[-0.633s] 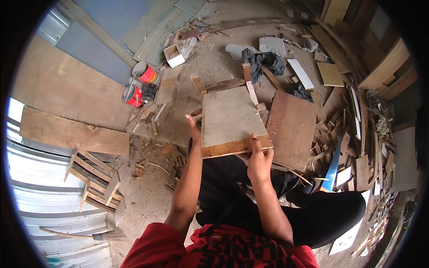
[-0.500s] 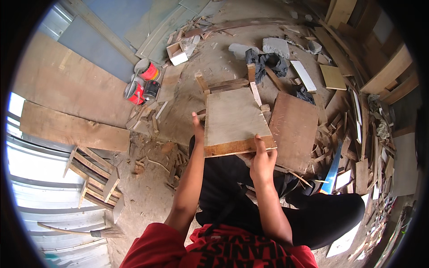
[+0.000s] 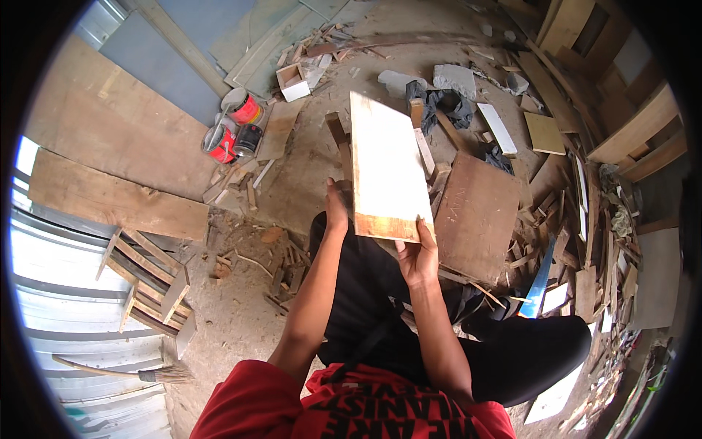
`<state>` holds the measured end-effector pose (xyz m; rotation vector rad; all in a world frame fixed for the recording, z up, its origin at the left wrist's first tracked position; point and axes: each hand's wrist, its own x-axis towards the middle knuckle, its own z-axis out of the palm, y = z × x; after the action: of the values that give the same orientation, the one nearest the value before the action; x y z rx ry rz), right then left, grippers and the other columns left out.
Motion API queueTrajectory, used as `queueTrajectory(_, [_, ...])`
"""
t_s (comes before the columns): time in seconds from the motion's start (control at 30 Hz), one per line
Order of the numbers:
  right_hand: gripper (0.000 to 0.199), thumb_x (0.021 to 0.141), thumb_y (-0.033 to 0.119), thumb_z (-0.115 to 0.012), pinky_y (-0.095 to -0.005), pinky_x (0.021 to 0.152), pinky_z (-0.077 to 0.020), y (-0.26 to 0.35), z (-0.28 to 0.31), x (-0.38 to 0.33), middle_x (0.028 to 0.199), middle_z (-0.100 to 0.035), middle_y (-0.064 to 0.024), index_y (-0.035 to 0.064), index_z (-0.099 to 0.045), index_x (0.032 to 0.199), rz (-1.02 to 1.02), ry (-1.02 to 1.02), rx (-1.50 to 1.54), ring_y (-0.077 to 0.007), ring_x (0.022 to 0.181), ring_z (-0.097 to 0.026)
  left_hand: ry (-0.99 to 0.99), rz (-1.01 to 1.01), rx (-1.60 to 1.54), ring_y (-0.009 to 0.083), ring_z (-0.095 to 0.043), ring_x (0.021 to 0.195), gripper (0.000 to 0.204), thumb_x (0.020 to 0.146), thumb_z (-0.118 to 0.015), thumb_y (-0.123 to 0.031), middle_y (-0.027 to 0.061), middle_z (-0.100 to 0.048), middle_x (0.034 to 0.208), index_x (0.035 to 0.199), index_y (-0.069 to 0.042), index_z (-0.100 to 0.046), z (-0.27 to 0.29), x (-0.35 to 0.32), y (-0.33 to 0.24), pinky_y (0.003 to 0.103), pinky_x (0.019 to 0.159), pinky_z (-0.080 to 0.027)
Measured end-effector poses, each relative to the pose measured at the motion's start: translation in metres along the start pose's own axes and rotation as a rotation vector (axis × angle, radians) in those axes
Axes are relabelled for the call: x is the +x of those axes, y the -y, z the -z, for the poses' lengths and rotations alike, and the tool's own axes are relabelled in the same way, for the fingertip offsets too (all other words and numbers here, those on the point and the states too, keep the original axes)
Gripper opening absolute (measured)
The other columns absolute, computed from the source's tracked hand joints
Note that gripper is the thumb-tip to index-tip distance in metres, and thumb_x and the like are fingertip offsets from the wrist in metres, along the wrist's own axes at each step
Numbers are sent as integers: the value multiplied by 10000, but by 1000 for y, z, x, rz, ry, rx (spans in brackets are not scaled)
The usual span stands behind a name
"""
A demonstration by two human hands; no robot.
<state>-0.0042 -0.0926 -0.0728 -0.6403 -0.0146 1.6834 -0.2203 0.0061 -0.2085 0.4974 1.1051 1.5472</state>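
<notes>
A flat wooden board [image 3: 393, 168] is held up in front of me, tilted, with its pale face bright in the light. A brown, rough strip runs along its near edge. My right hand [image 3: 419, 256] grips the near right corner, thumb on the top face and fingers beneath. My left hand [image 3: 336, 211] is closed at the board's left side, its fingers partly hidden. Behind the board's left edge a dark wooden piece [image 3: 338, 135] sticks out; whether it is joined to the board I cannot tell.
A brown panel [image 3: 477, 212] lies right of the board, beside scrap wood. Paint cans [image 3: 241, 107] stand at the far left, near a small open box [image 3: 293, 83]. A slatted wooden piece [image 3: 150, 282] and a broom [image 3: 164, 374] are at left; a blue-handled saw [image 3: 540, 282] at right.
The board has turned and tilted in my hands, so its face looks narrower and much brighter. My right hand has shifted slightly left, my left hand slightly right.
</notes>
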Motion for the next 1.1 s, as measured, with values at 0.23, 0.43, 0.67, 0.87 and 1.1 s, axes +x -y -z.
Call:
queueTrajectory(0.23, [406,997,240,-541,-382,794,-640,65,-48,-29,1186,-692,-189,-47,-565,1283,107,73,54,-284,959,-732,-116,-100,516,341,-278,1476,995,957,-314,-739,219,-215,1615,1574,9,-89,18,-25,18,431,1193,-250])
queueTrajectory(0.43, [266,961,90,-495,-358,740,-642,151,-20,-36,1057,-714,-204,-110,-611,1094,246,4,-30,-279,844,-742,21,-289,837,373,-490,1335,833,971,-607,-518,295,-481,1425,1482,68,-306,-22,-43,7,453,1051,-429])
queueTrajectory(0.67, [455,839,238,-593,-434,873,-570,189,7,-51,1104,-671,-192,-61,-572,1181,320,-235,-365,-312,977,-690,-124,-234,933,412,-580,1234,893,948,-539,-650,294,-615,1273,1414,102,-422,-54,12,-50,450,1009,-471])
queueTrajectory(0.87, [477,825,274,-594,-411,903,-552,200,11,-72,1094,-670,-171,-54,-604,1172,302,-211,-462,-304,994,-682,-58,-85,926,421,-536,1299,983,880,-587,-713,313,-580,1339,1356,144,-506,-49,118,-98,432,1053,-437])
queueTrajectory(1.1, [273,881,102,-628,-374,839,-550,139,21,-30,1063,-653,-110,-7,-611,1131,355,-221,-460,-237,975,-653,-160,57,953,414,-440,1380,1087,806,-635,-761,284,-429,1492,1454,82,-406,-60,130,-111,553,1046,-434])
